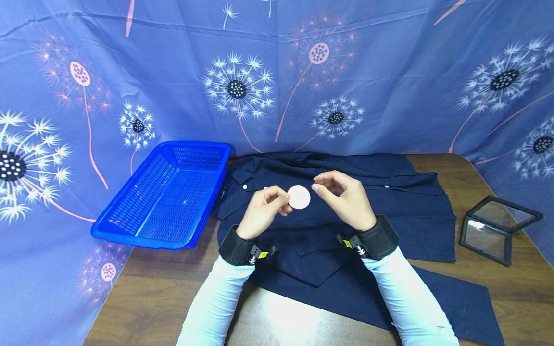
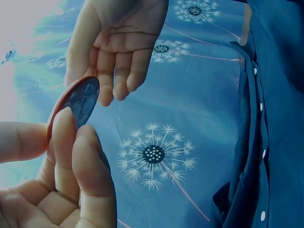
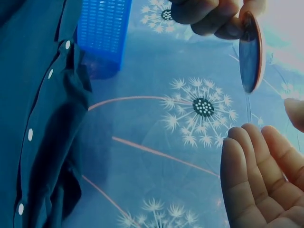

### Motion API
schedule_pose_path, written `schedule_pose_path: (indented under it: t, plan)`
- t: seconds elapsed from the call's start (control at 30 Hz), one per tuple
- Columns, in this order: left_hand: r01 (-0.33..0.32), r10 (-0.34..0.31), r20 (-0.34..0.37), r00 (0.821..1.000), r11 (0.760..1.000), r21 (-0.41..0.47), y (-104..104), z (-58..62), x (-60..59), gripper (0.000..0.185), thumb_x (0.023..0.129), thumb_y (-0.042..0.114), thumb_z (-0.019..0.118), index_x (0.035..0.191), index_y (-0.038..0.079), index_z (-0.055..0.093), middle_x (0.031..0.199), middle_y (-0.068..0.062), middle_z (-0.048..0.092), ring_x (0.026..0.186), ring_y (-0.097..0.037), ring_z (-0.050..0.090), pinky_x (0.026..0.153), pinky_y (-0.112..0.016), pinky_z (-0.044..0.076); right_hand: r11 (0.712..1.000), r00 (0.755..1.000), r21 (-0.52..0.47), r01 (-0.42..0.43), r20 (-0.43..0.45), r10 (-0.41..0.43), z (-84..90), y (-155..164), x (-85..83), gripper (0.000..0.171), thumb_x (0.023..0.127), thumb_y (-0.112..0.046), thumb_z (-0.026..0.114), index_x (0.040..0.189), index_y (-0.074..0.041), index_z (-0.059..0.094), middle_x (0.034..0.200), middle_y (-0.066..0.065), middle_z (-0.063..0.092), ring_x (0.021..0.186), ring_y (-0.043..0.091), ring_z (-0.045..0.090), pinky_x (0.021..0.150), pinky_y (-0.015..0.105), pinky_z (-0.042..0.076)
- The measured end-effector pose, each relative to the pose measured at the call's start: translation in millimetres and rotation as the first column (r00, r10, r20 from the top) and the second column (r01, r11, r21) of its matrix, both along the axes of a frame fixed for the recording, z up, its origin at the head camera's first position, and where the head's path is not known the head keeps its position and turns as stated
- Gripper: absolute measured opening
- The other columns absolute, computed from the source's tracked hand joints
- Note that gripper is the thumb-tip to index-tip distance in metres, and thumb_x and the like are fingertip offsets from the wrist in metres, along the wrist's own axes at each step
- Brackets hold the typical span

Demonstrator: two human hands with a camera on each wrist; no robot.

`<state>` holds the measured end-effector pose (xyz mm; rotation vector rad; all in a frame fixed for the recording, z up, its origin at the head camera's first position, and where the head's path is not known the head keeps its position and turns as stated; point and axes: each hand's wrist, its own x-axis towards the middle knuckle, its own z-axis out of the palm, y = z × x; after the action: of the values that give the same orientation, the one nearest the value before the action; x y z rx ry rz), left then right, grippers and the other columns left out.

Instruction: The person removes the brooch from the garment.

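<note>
My left hand (image 1: 265, 207) pinches a small round pocket mirror (image 1: 299, 197) between thumb and fingers, holding it up above a dark navy shirt (image 1: 415, 221). The mirror's pale pink face shows in the head view. Its dark glossy side (image 2: 85, 102) and reddish rim appear in the left wrist view. To the right of the mirror, a small gap away, is my right hand (image 1: 346, 199). Its fingers are loosely bent, with thumb and fingertips apart and nothing between them in the right wrist view. White buttons (image 1: 245, 187) run along the shirt, which lies spread on the table.
A blue plastic basket (image 1: 196, 235) stands at the left, beside the shirt. At the right edge of the wooden table (image 1: 164, 288) sits a black hinged frame with clear panes (image 1: 486, 243). A blue dandelion-patterned cloth (image 1: 182, 72) hangs behind and on both sides.
</note>
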<state>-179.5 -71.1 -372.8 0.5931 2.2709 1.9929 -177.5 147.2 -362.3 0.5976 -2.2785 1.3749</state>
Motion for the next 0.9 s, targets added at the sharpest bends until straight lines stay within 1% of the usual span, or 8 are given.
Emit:
schedule_pose_path:
  t: [0.1,0.23,0.3,0.4,0.5,0.6,0.77,0.9]
  plan:
    - [-0.017,0.017,-0.003,1.0,1.0,0.011,0,1.9,0.3,0.018,0.096,0.005,0.054,0.092,-0.011,0.063,0.071,-0.012,0.065,0.062,-0.009,0.062,0.063,-0.023,0.055,1.0,0.999,0.01,-0.009,-0.038,0.01,1.5,3,0.6,0.019,0.088,-0.007,0.072,0.106,-0.006,0.071,0.097,0.007,0.073,0.085,0.003,0.066,0.078,0.015,0.053]
    - [-0.022,0.022,-0.009,1.0,1.0,0.016,-1,3.4,0.9,0.018,0.096,0.005,0.053,0.092,-0.011,0.062,0.07,-0.009,0.065,0.063,-0.01,0.062,0.062,-0.023,0.055,0.999,0.997,0.039,-0.036,-0.071,0.038,2.1,5,1.7,0.025,0.086,-0.006,0.073,0.111,-0.006,0.07,0.105,0.008,0.072,0.093,0.014,0.068,0.082,0.027,0.056]
    - [-0.021,0.021,-0.013,1.0,1.0,0.018,-2,3.9,1.2,0.019,0.096,0.005,0.053,0.092,-0.011,0.062,0.071,-0.012,0.066,0.064,-0.011,0.063,0.063,-0.024,0.055,0.998,0.995,0.052,-0.047,-0.083,0.051,1.8,6,2.1,0.027,0.085,-0.005,0.074,0.112,-0.006,0.07,0.107,0.008,0.072,0.096,0.018,0.068,0.084,0.032,0.056]
    - [-0.019,0.019,-0.019,1.0,1.0,0.016,-4,5.1,2.1,0.02,0.097,0.006,0.053,0.092,-0.011,0.062,0.073,-0.017,0.065,0.064,-0.01,0.063,0.064,-0.024,0.055,0.996,0.991,0.072,-0.051,-0.117,0.059,0.1,6,2.3,0.03,0.084,-0.004,0.075,0.113,-0.005,0.07,0.108,0.008,0.071,0.097,0.021,0.067,0.085,0.034,0.056]
    - [-0.016,0.016,-0.018,1.0,1.0,0.015,-5,5.5,2.0,0.02,0.097,0.006,0.052,0.093,-0.011,0.062,0.075,-0.023,0.065,0.065,-0.007,0.062,0.064,-0.023,0.055,0.993,0.984,0.108,-0.038,-0.168,0.056,-2.1,7,3.0,0.033,0.081,-0.003,0.078,0.113,-0.005,0.07,0.109,0.006,0.071,0.097,0.02,0.066,0.086,0.032,0.054]
    - [-0.013,0.013,-0.013,1.0,1.0,0.019,-5,5.7,2.0,0.02,0.097,0.006,0.052,0.094,-0.011,0.062,0.076,-0.024,0.064,0.065,-0.007,0.063,0.065,-0.023,0.055,0.989,0.972,0.144,-0.035,-0.224,0.067,-4.6,7,3.2,0.037,0.078,-0.003,0.08,0.113,-0.007,0.07,0.109,0.007,0.071,0.099,0.02,0.066,0.089,0.027,0.053]
    - [-0.01,0.01,-0.006,1.0,0.999,0.033,-6,3.9,1.5,0.02,0.097,0.005,0.052,0.094,-0.012,0.062,0.074,-0.017,0.065,0.066,-0.012,0.063,0.065,-0.023,0.056,0.981,0.948,0.187,-0.054,-0.3,0.11,-9.6,5,1.9,0.041,0.074,-0.004,0.083,0.113,-0.008,0.07,0.111,0.009,0.071,0.106,0.023,0.067,0.098,0.015,0.046]
    - [-0.007,0.007,0.013,1.0,0.999,0.039,-5,2.0,1.0,0.02,0.097,0.006,0.052,0.093,-0.012,0.062,0.072,-0.009,0.065,0.067,-0.016,0.064,0.064,-0.023,0.056,0.976,0.933,0.2,-0.084,-0.328,0.148,-13.5,2,1.5,0.042,0.073,-0.003,0.084,0.113,-0.006,0.07,0.111,0.01,0.071,0.106,0.023,0.066,0.1,0.013,0.043]
